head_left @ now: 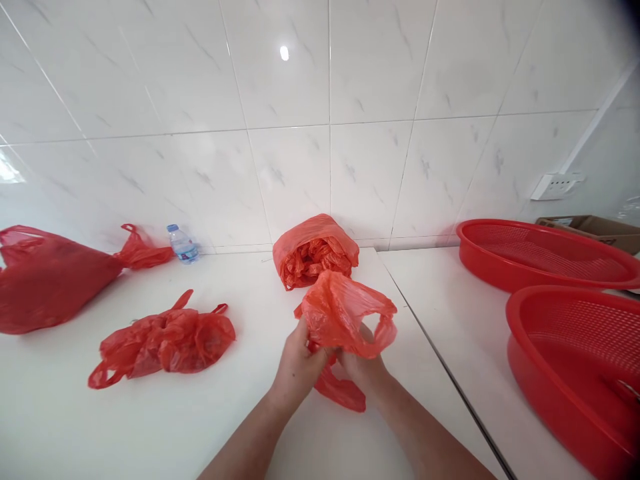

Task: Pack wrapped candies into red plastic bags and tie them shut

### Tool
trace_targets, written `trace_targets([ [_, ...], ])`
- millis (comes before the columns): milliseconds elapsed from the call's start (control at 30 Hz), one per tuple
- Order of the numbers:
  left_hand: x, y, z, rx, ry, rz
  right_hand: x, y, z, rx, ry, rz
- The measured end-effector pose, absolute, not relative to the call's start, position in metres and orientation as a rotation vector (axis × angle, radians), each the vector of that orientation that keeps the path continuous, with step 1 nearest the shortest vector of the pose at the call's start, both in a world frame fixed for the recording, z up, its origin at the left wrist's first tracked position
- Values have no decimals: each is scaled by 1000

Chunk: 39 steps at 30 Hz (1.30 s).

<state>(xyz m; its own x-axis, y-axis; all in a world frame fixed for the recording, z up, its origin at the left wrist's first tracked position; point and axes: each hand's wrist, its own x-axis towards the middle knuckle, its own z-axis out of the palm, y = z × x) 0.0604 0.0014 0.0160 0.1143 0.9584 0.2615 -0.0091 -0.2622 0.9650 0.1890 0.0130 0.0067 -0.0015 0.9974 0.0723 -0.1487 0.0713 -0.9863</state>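
Above the bench (150, 433), in front of the stuffed bundle (320, 230) near the back edge, the left hand (295, 363) clasps a red bag (333, 313), seemingly only part-gathered, its handle loop (386, 337) loose, the right hand (364, 370) too hidden to judge its grip.

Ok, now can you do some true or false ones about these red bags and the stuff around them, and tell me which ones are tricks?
1. The left hand and the right hand are both holding one red plastic bag. True.
2. The bottle has a red top. False: its cap is blue.
3. Two red baskets, a nearer one and a farther one, are on the right side. True.
4. The white socket is at the left of the picture. False: it is on the wall at the right.
5. That wall is covered with tiles. True.
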Motion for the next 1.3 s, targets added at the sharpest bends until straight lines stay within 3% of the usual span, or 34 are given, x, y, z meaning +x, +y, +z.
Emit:
trace_targets([
  [167,25,29,12,927,961,1638,235,27,1,-1294,-1108,787],
  [367,-5,53,-6,559,1039,1589,259,52,-20,-1206,-714,1225],
  [500,3,46,-3,727,1173,1683,255,54,-24,-1029,-574,1384],
  [767,15,19,21,1436,1414,2077,257,47,-8,-1063,-587,1308],
  [933,38,6,27,2025,1156,1633,256,39,-1,-1075,-951,1371],
  [1100,35,20,8,1748,1387,1297,262,38,2,-1013,-1106,1461],
  [1300,10,33,-7,1260,1397,1314,262,47,-9,-1381,-1136,948],
])
